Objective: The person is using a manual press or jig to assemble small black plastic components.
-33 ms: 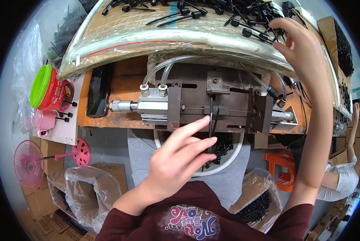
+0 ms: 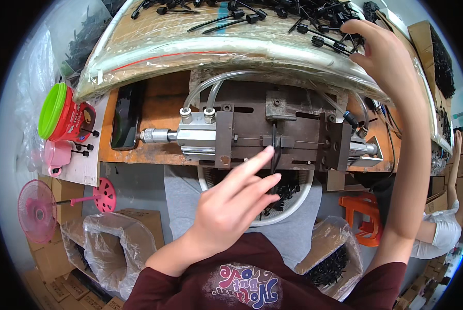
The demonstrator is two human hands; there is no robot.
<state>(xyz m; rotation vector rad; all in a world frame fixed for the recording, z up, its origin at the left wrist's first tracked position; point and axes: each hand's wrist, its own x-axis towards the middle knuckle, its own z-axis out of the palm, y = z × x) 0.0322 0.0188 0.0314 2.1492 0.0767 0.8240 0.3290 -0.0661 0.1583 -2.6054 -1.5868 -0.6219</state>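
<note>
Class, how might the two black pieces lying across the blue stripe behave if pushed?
The black pieces are probably stiff: their thin stems lie straight. They look light, being slender. Their thicker, round-looking heads may let them roll in a curve.

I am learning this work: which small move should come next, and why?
Perhaps the right hand should pinch a thin-stemmed black plastic part: that hand looks open beside several, while the left hand is at a slim black rod over the dark brown metal fixture.
</note>
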